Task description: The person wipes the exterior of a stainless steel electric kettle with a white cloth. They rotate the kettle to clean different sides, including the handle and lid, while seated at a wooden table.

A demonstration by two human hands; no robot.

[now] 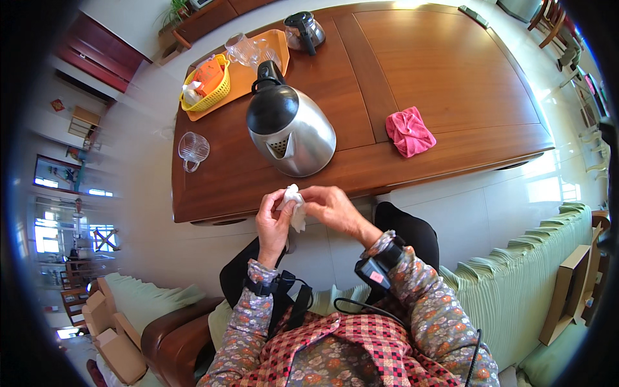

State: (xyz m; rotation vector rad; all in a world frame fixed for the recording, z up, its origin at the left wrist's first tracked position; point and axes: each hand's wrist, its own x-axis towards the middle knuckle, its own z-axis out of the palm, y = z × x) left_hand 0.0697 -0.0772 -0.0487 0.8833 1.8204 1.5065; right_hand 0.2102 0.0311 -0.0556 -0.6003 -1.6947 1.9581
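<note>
A crumpled white tissue (294, 209) is pinched between my two hands, just off the near edge of the wooden table (459, 67). My left hand (273, 220) holds it with thumb and fingers. From the other side, my right hand (333, 208) grips the tissue's right edge with bent fingers. Right beyond my hands stands a stainless steel electric kettle (302, 135), upright, its black lid on and its spout towards me. To the left on the table is a clear glass mug (194, 148). A folded pink cloth (410, 132) lies to the right.
An orange tray (242, 84) at the back left bears a yellow plastic basket (217, 94) and clear glass mugs (239, 47). Beside it stands a glass pot with black lid (304, 31). A green-covered sofa (512, 261) and cardboard boxes (116, 348) flank me.
</note>
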